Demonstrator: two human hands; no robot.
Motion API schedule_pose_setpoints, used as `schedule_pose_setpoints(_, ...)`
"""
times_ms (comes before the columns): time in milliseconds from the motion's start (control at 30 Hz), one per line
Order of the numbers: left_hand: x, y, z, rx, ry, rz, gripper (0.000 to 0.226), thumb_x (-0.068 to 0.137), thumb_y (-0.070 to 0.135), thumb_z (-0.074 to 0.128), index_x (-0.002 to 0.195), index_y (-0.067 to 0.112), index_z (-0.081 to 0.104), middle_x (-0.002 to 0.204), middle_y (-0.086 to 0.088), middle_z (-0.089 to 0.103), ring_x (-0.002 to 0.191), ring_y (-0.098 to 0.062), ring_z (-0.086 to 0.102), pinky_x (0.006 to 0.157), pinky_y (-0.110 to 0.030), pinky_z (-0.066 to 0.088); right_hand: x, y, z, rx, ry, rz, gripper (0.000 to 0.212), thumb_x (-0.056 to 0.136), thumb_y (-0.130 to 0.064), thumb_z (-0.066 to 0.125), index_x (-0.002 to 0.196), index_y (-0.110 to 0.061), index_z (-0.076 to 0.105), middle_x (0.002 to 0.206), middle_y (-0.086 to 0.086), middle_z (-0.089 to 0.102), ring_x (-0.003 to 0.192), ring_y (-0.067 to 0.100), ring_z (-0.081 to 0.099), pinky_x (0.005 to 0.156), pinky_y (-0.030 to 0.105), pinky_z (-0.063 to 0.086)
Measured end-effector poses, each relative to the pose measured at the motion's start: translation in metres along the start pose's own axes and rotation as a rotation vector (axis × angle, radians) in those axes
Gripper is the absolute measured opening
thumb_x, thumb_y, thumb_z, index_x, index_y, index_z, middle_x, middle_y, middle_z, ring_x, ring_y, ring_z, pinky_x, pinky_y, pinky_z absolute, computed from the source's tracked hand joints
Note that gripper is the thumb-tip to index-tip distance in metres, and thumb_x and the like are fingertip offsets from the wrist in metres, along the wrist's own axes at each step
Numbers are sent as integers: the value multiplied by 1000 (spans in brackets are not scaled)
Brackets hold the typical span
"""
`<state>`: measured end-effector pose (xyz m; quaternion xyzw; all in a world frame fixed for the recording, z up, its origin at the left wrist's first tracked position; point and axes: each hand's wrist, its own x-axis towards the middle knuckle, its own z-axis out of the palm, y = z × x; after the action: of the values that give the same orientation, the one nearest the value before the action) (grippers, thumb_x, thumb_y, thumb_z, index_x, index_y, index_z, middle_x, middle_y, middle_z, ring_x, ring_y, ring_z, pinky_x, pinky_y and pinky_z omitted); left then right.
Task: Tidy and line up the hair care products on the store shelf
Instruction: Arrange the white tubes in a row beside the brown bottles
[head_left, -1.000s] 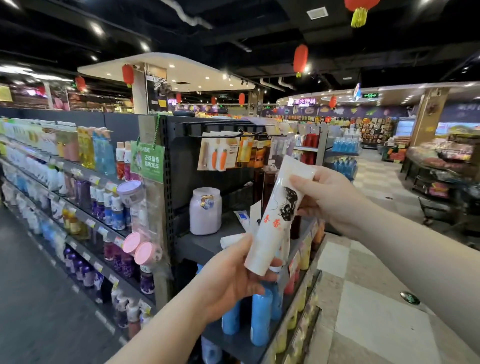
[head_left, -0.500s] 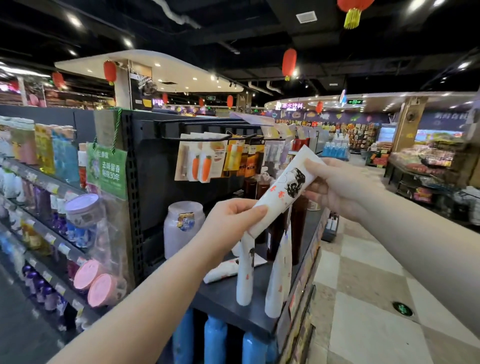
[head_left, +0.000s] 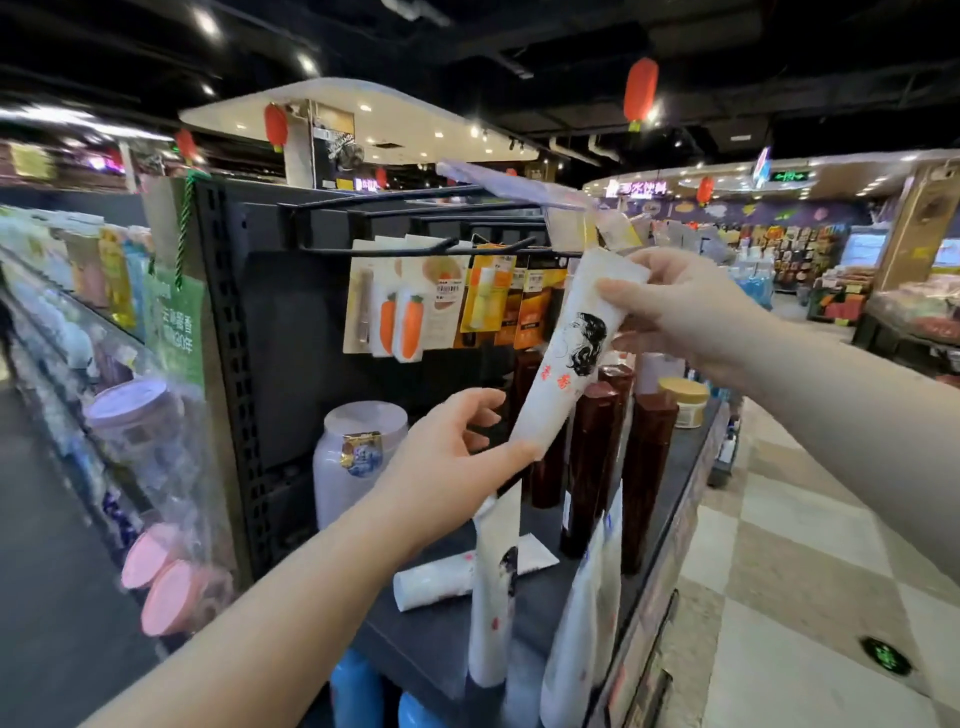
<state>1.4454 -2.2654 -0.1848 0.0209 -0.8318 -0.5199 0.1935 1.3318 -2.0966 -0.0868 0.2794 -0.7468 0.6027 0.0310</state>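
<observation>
I hold a white tube printed with a woman's head and red characters, tilted above the dark shelf. My right hand pinches its flat upper end. My left hand grips its lower end with thumb and fingers. Below, two matching white tubes stand upright at the shelf's front, and a third tube lies flat behind them. Dark red bottles stand in a group at the back right.
A pale lilac jar sits at the shelf's back left. Carded items hang from black hooks above. Blue bottles fill the shelf below. A long aisle of products runs on the left; checkered floor lies to the right.
The view has moved closer to the shelf. The tube has turned more upright, with my right hand raised at its top and my left hand gripping its lower end.
</observation>
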Motion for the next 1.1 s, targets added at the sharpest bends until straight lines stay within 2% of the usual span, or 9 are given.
schedule_pose_setpoints(100, -4, 3, 4, 96, -16, -21, 22, 76, 37, 70, 97, 37, 60, 96, 15, 63, 92, -4, 61, 84, -26, 53, 14, 9, 7, -136, -240, 4, 9, 85, -15, 65, 91, -14, 60, 91, 8, 69, 75, 16, 69, 60, 27, 59)
schedule_pose_setpoints(200, -6, 7, 10, 257, 25, -63, 21, 77, 39, 68, 96, 35, 62, 92, 15, 65, 87, 0, 61, 73, -12, 49, 23, 23, 15, -337, -489, -54, 8, 83, -15, 67, 85, -14, 60, 86, 11, 65, 75, 20, 65, 65, 35, 56)
schedule_pose_setpoints(267, -8, 8, 14, 310, 63, -97, 20, 77, 38, 68, 95, 31, 66, 89, 14, 67, 85, -1, 62, 71, -12, 49, 28, 32, 19, -510, -636, -179, 10, 83, -19, 68, 81, -19, 59, 81, 1, 62, 69, 9, 61, 66, 33, 57)
schedule_pose_setpoints(333, -11, 8, 16, 302, 104, -136, 12, 77, 35, 69, 88, 30, 69, 84, 12, 69, 81, -1, 63, 72, -14, 50, 31, 40, 23, -636, -741, -295, 11, 82, -22, 69, 80, -23, 58, 75, -9, 57, 59, -2, 59, 60, 22, 55)
schedule_pose_setpoints(467, -20, 7, 24, 281, 186, -198, 6, 75, 30, 70, 80, 28, 71, 80, 8, 73, 79, -6, 66, 78, -27, 54, 34, 55, 30, -628, -935, -352, 12, 84, -19, 67, 85, -23, 56, 74, -9, 57, 61, 2, 57, 58, 25, 55)
schedule_pose_setpoints(567, -26, 8, 30, 283, 240, -225, 4, 77, 26, 70, 80, 27, 72, 79, 10, 73, 76, -1, 65, 76, -19, 52, 33, 62, 35, -588, -1054, -360, 15, 84, -19, 67, 81, -27, 55, 72, -8, 59, 60, 1, 58, 56, 24, 56)
schedule_pose_setpoints(667, -28, 9, 35, 285, 276, -251, 8, 80, 20, 69, 78, 27, 72, 78, 10, 73, 76, 0, 65, 72, -12, 49, 30, 70, 39, -579, -1171, -300, 13, 85, -18, 66, 82, -25, 56, 74, -7, 63, 69, 8, 65, 56, 23, 56)
schedule_pose_setpoints(867, -32, 8, 39, 282, 314, -289, 11, 80, 20, 69, 74, 30, 71, 78, 15, 71, 72, 3, 64, 65, -7, 48, 25, 78, 38, -564, -1297, -184, 11, 84, -16, 67, 84, -23, 59, 78, -5, 68, 78, 18, 71, 60, 21, 56)
schedule_pose_setpoints(1100, -34, 6, 40, 248, 316, -318, 14, 80, 17, 69, 77, 30, 73, 78, 12, 74, 74, -2, 67, 73, -20, 54, 22, 70, 34, -610, -1235, -244, 10, 83, -15, 67, 93, -18, 70, 80, -6, 70, 74, 8, 70, 69, 24, 58)
